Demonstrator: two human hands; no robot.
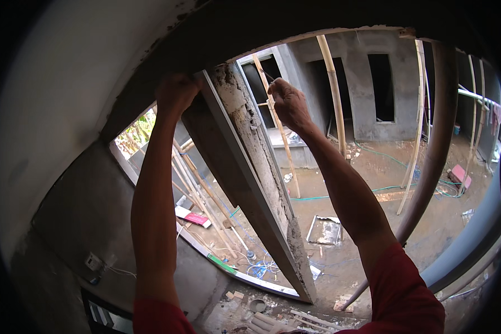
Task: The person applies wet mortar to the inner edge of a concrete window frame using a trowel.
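My left hand (pixel 177 92) is raised with curled fingers at the dark overhead lintel (pixel 133 92), beside the top of a long straight strip (pixel 236 161) along the column's edge; what it grips is hidden. The column (pixel 242 128) has a rough, crusted pale face and a darker flat side running down to the sill. My right hand (pixel 285 101) is raised to the right of the column, fingers closed around what looks like a thin dark object (pixel 268 74), too small to name.
A pale curved wall (pixel 50 111) rises at left, with an electrical box (pixel 93 261). A large bamboo pole (pixel 437 139) stands at right. Through the opening are bamboo props (pixel 331 83), grey walls, hoses, a pink block (pixel 460 175) and a square tray (pixel 324 236). Rubble lies below.
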